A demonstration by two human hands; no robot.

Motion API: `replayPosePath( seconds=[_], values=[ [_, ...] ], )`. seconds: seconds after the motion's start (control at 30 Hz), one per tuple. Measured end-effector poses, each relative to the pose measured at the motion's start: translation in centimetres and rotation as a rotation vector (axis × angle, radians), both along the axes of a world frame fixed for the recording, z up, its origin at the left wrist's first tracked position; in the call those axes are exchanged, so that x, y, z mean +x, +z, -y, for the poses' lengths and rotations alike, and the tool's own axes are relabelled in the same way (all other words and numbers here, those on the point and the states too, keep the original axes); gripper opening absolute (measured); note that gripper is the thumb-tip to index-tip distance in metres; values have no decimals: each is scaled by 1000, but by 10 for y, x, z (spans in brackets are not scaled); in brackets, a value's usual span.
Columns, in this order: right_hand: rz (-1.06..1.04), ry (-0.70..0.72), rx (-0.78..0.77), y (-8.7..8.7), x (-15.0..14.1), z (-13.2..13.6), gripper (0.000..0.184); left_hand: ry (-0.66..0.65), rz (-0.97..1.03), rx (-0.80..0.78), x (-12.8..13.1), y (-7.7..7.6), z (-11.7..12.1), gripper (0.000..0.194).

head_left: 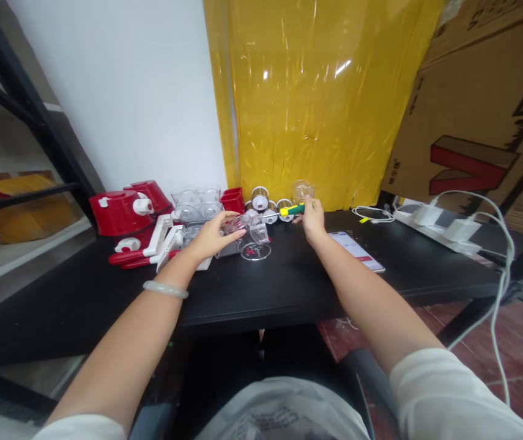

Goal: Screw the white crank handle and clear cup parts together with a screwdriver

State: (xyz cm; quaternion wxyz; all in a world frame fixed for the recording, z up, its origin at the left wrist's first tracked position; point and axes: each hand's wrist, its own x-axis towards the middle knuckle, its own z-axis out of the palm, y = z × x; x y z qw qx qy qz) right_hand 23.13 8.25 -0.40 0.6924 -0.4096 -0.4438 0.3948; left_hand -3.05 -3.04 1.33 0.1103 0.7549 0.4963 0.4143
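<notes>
My left hand [219,235] grips a clear plastic part [257,231] with its fingers wrapped round it. In my right hand [312,219] is a screwdriver [292,209] with a green and yellow handle. Its shaft points left, and the tip reaches the clear part; whether it sits in a screw is too small to tell. Just under the held part, a clear round piece [255,250] with small red marks shows near the black tabletop. Behind the screwdriver are several silver-and-white cylindrical parts [260,198]. Another clear rounded part [303,189] stands behind my right hand.
Red housings [121,212] and red-and-white handles [163,241] lie at the left, beside stacked clear cups [197,205] and a red bin [232,200]. A phone [357,250] lies right of my hand. A power strip [440,229] with looping cables and a cardboard box [467,110] are farther right.
</notes>
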Motion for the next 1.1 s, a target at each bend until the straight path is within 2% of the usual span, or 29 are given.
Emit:
replayPosePath(
  seconds=[0.1, 0.27, 0.5, 0.6, 0.7, 0.83, 1.1],
  values=[
    [-18, 21, -45, 2, 0, 3, 35, -2, 0, 2, 0, 0, 0, 63],
    [-92, 64, -80, 7, 0, 9, 17, 13, -14, 7, -1, 1, 1, 64],
    [-42, 21, -63, 5, 0, 4, 15, 15, -9, -5, 0, 1, 1, 64],
    [8, -2, -60, 3, 0, 2, 19, 9, -11, 1, -1, 1, 0, 64],
    [62, -37, -20, 1, 1, 3, 31, 10, -14, 3, -1, 1, 0, 63],
    [23, -15, -46, 1, 1, 2, 39, 15, -13, -10, 0, 2, 1, 64],
    [-71, 18, -81, 7, 0, 6, 19, 6, -9, 7, -1, 1, 1, 64]
  ],
)
